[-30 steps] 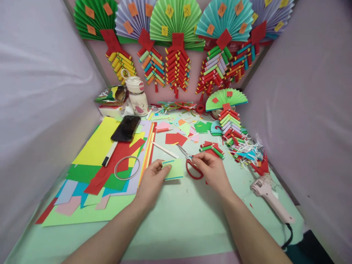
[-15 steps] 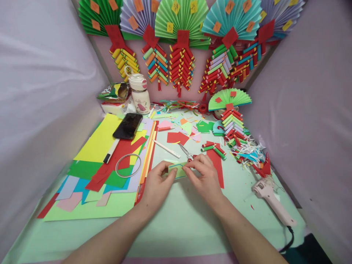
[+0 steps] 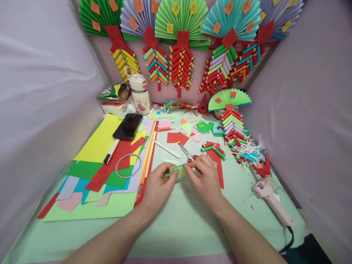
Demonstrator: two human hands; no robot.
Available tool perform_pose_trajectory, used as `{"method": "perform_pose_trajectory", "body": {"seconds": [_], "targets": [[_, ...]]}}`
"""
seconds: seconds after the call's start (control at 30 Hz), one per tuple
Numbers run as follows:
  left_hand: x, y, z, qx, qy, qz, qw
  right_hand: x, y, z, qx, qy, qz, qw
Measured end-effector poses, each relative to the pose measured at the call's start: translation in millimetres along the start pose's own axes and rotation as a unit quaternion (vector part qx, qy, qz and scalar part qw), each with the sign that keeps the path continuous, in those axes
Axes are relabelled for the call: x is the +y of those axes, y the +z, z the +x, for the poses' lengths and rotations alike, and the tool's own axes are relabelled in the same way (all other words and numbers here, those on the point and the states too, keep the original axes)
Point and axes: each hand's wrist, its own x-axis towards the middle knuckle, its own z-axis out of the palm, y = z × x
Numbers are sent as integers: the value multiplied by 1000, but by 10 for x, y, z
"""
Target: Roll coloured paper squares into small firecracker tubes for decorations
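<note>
My left hand [image 3: 159, 185] and my right hand [image 3: 205, 179] meet over the middle of the green table [image 3: 176, 223]. Both pinch a small light-green paper slip [image 3: 178, 171] with a blue edge, held between thumbs and fingertips just above the table. The slip is partly folded or curled over. Red-handled scissors [image 3: 186, 153] lie just behind my right hand, their handles hidden under it. A red paper strip [image 3: 217, 167] lies to the right of my right hand.
Coloured paper sheets [image 3: 101, 161] with a wire ring [image 3: 128, 165], a black phone [image 3: 128, 125] and a marker lie at left. A white stick [image 3: 166, 149], rolled paper tubes [image 3: 213, 147], scraps and a pink glue gun [image 3: 271, 200] lie right. Paper fans hang at the back.
My right hand left the scissors and came to the green slip. Both hands now pinch the slip, which has gone from flat to partly folded. The camera tilted slightly.
</note>
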Motion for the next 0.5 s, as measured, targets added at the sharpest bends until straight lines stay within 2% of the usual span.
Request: {"method": "perform_pose_trajectory", "body": {"seconds": [0.5], "targets": [[-63, 22, -11, -6, 29, 25, 999, -21, 0, 8, 13, 27, -14, 999]]}}
